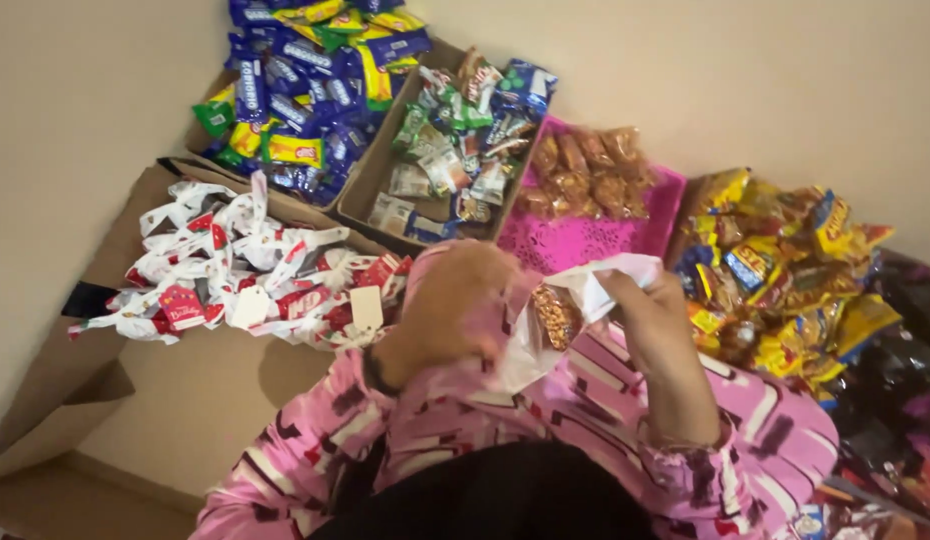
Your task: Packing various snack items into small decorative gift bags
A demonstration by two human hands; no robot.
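My left hand (453, 305) and my right hand (653, 318) hold a small white gift bag (595, 285) between them, above my lap in pink patterned clothing. My right hand pinches the bag's upper edge and my left hand grips its other side. Inside the bag sits a clear packet of brown snacks (557, 316). The bag's lower part is hidden behind my left hand.
Left of my hands lies a pile of white and red gift bags with tags (240, 265). Beyond are a cardboard box of blue and yellow candy packs (300, 90), a box of mixed small packs (450, 150) and a pink tray (585, 240) of brown snack packets. Yellow snack bags (785, 270) are heaped at right.
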